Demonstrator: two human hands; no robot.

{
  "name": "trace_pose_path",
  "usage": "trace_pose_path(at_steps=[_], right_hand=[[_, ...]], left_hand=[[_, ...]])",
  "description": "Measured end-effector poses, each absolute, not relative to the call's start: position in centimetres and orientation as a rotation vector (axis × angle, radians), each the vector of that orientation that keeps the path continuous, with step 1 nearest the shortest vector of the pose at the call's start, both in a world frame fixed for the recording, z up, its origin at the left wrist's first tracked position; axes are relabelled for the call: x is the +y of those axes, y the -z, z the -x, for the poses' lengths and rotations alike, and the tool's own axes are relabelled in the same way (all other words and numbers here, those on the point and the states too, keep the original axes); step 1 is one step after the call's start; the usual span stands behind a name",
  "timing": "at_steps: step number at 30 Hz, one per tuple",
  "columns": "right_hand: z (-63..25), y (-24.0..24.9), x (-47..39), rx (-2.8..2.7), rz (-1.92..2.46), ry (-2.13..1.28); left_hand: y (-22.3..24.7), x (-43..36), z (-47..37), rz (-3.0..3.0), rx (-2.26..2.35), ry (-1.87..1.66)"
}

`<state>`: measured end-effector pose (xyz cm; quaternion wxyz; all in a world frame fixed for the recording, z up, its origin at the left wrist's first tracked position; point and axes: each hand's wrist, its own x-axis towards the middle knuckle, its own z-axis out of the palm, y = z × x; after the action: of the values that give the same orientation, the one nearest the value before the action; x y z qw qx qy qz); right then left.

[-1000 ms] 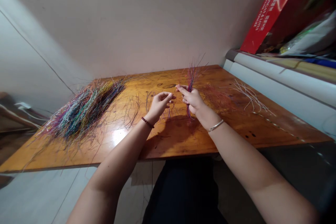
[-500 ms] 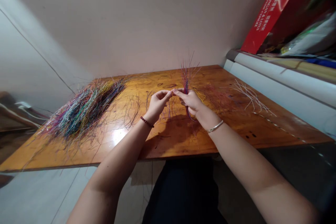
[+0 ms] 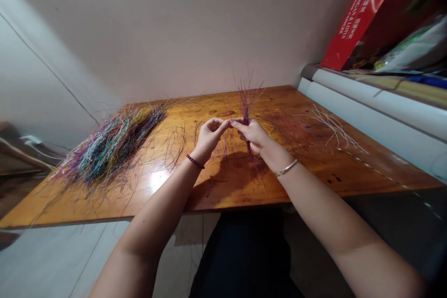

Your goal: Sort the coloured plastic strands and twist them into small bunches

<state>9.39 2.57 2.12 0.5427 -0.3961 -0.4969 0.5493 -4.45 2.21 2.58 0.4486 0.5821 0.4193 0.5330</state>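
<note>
hiding middle of strand bundle (image 3: 246, 109): right hand (image 3: 254, 134)

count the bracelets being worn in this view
2: a dark red beaded bracelet on the left wrist, and a shiny silver metal bangle on the right wrist.

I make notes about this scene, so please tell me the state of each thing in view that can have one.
Left hand: pinched shut, touching right hand.
Right hand: closed around small bundle.
Small bundle: held upright, top splayed.
Big bundle: lying on table, ends loose.
White strands: lying loose, crossed.
Table: strewn with strands.
Red box: open or shut, cannot tell.
</note>
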Motion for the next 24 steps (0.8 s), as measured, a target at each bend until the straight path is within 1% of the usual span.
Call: trace_pose_path(at_steps=[14,20,24], right_hand=[[-9.69,-1.92,2.54,-1.277,0.88,-1.419],[-9.6,-1.64,2.75,-1.261,0.904,-1.428],[-9.55,-1.62,2.85,-1.175,0.979,-1.42]], left_hand=[[-1.8,2.3,4.79,-1.467,1.041,-1.12],[-1.75,2.39,4.5,-1.472,1.054,-1.121],[-1.91,2.3,4.14,-1.466,1.096,-1.191]])
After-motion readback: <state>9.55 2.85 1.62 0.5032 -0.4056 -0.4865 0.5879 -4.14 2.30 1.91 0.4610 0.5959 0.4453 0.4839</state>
